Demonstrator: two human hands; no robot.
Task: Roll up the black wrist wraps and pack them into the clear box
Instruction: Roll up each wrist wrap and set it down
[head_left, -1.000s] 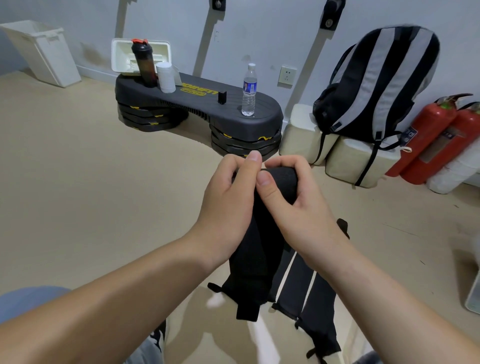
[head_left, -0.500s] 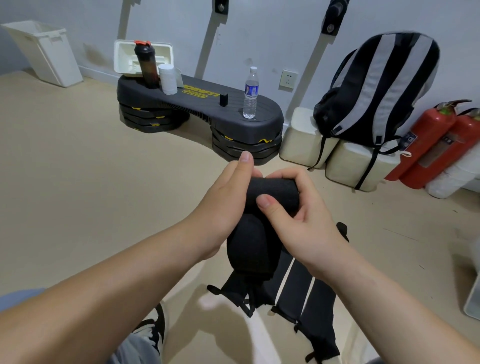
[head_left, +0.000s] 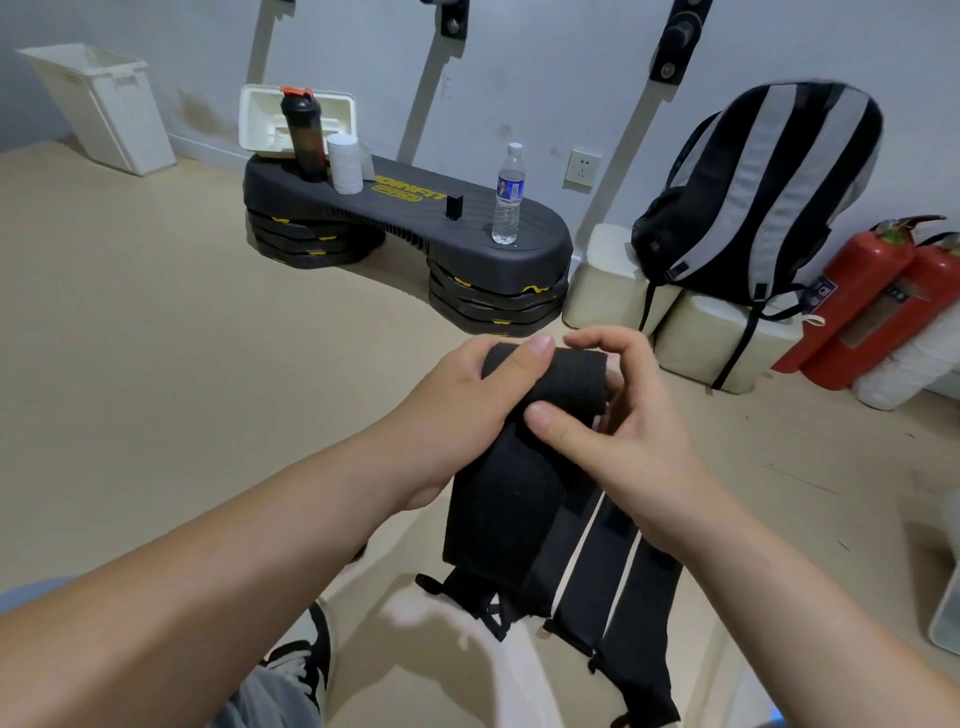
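Observation:
A black wrist wrap (head_left: 550, 382) is partly rolled at its top end, held up in front of me. My left hand (head_left: 457, 410) grips the roll from the left, thumb laid over its top. My right hand (head_left: 618, 426) pinches it from the right, thumb on the front face and fingers curled behind. The wrap's loose tail (head_left: 498, 514) hangs down from the roll. Below it, more black wrist wraps (head_left: 628, 587) lie side by side on a pale surface. At the right edge I see part of a pale box (head_left: 946, 618); whether it is the clear box I cannot tell.
On the far floor stands a dark exercise step (head_left: 415, 218) with a shaker bottle (head_left: 304, 135), a white roll (head_left: 345, 163) and a water bottle (head_left: 508, 195). A striped backpack (head_left: 758, 192) rests on cream blocks. Red fire extinguishers (head_left: 878, 291) lean at right, and a white bin (head_left: 98, 104) sits far left.
The roll has grown thicker and the hanging tail shorter. My right fingers have loosened and shifted round the right end, and my left thumb now lies over the top.

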